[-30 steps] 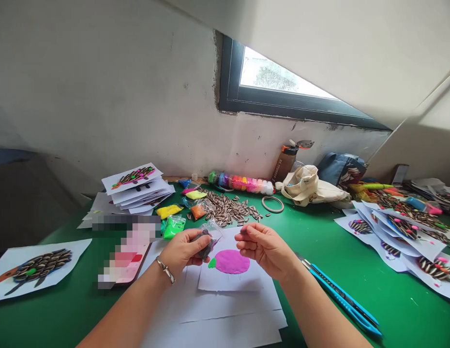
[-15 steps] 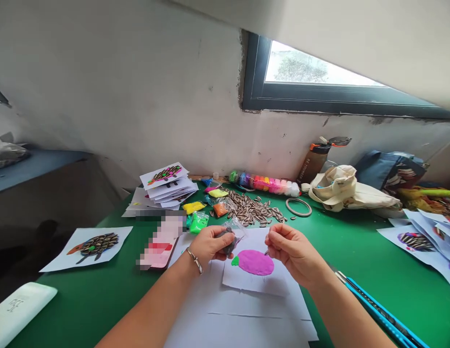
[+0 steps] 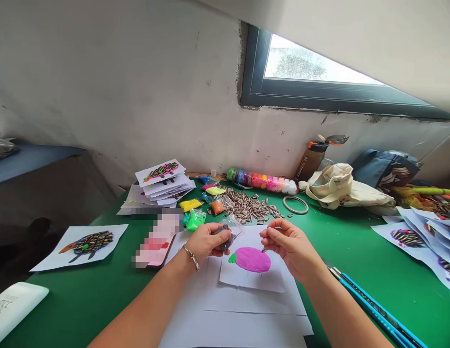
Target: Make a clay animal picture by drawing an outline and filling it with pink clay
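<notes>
My left hand (image 3: 209, 240) is closed around a small clear bag of black modelling clay (image 3: 226, 238), held just above the paper. Across from it my right hand (image 3: 284, 241) has thumb and forefinger pinched together; whatever is between those tips is too small to make out. A tiny dark bit (image 3: 264, 250) shows below its curled fingers. Under both hands lies a white card (image 3: 252, 282) bearing a flat purple clay oval (image 3: 253, 259) with a green clay piece (image 3: 232, 258) at its left end. Thin drawn lines run below the oval.
Behind my hands are loose sunflower seeds (image 3: 248, 205), bagged clay (image 3: 196, 220) and a tape ring (image 3: 295, 204). A seed-covered picture (image 3: 92, 245) and a white power bank (image 3: 18, 309) lie left. Blue-edged cutters (image 3: 370, 299) lie right. A bottle (image 3: 312, 157) stands by the wall.
The view has shifted slightly, so most things sit a little further left. My right hand's fingertips have moved slightly towards the left hand. The bag stays in my left hand.
</notes>
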`<state>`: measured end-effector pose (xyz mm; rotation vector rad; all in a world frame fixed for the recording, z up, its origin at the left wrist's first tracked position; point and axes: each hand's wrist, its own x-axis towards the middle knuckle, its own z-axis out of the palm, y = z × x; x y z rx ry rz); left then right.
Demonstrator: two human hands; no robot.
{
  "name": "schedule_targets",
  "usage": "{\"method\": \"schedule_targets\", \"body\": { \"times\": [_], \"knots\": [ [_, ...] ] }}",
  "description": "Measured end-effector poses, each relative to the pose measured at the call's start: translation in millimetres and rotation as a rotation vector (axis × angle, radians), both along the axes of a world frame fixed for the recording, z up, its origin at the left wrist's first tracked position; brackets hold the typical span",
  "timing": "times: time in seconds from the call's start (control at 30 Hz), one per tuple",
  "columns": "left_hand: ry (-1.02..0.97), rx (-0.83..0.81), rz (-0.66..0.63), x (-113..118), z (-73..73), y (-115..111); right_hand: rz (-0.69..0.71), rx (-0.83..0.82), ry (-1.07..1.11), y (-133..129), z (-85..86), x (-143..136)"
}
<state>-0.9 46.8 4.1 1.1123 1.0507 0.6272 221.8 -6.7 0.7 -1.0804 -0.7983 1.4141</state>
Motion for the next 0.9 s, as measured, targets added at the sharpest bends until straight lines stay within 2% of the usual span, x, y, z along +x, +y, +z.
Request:
{"method": "schedule_targets", "body": {
  "times": [0.37,0.6,0.9],
  "knots": [
    [-0.004,-0.031,-0.001,-1.7,1.2,3.7,0.004,0.033,-0.050,2.6,2.4,-3.6],
    [0.004,-0.021,-0.012,-3.6,-2.0,5.6,-0.086,0.095,-0.110,4.7,0.8,0.6],
    [-0.002,-0.012,0.028,-1.0,-2.7,2.8,-0.052,0.032,-0.110,-0.5,3.7,1.1]
  ]
}}
